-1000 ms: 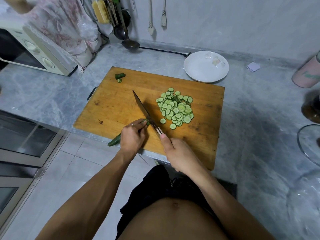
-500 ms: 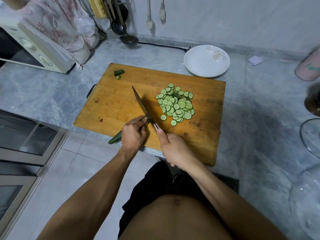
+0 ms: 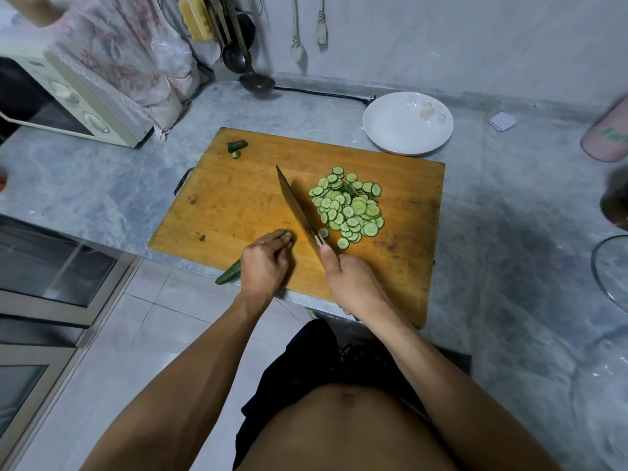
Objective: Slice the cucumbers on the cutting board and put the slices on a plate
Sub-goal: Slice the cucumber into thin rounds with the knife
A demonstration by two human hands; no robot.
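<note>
One cucumber (image 3: 228, 275) pokes off the cutting board's (image 3: 238, 205) near-left edge, pinned under the curled left hand (image 3: 264, 266). Right hand (image 3: 350, 285) grasps the knife (image 3: 295, 207). Slices (image 3: 350, 207) piled centre-right; plate (image 3: 407, 130) far right.

Cucumber (image 3: 228, 276): middle hidden under left hand (image 3: 263, 266); only dark tail at 7 o'clock of hand and green tip at its fingertips visible. Knife (image 3: 296, 205) handle hidden inside right hand (image 3: 351, 283); whether blade edge touches cutting board (image 3: 238, 205) cannot tell. Lower slices in cucumber slice pile (image 3: 350, 207) covered by upper ones. Microwave (image 3: 68, 107) cut off by left edge, top under floral cloth (image 3: 112, 52). Pink container (image 3: 608, 137) and glass lid (image 3: 610, 270) cut off at right edge. Dark object (image 3: 615, 198) at 3 o'clock blurred, unidentifiable.
</note>
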